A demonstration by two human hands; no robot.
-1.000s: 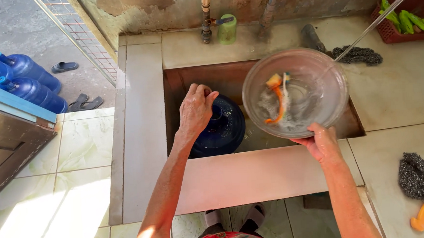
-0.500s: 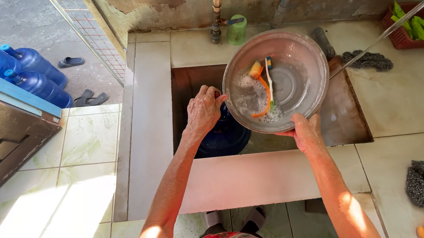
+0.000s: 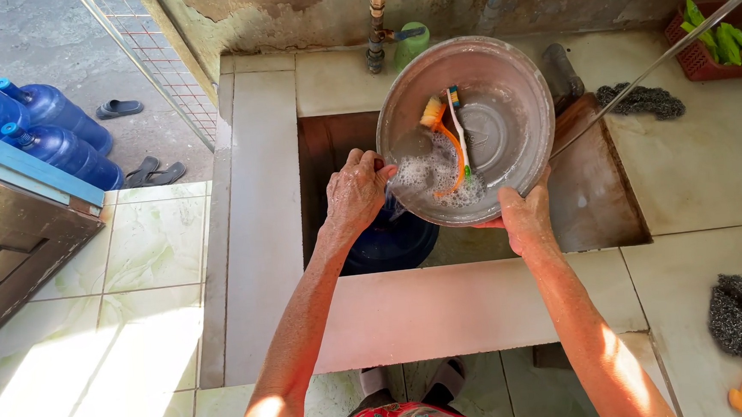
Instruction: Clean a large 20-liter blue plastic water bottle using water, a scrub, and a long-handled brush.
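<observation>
Gripping the tilted metal basin (image 3: 503, 114) over the sink (image 3: 603, 211), the left hand (image 3: 355, 192) clasps its rim at 9 o'clock, the right hand (image 3: 522, 216) at 5 o'clock. Tipping steeply could drop the toothbrushes (image 3: 453, 139) with the suds.

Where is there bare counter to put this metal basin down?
The left ledge beside the sink is bare, and so is the front ledge between the forearms. The right counter has room between the dark scrubber and the steel wool. Crowded: the back corner by the red basket and tap.
</observation>
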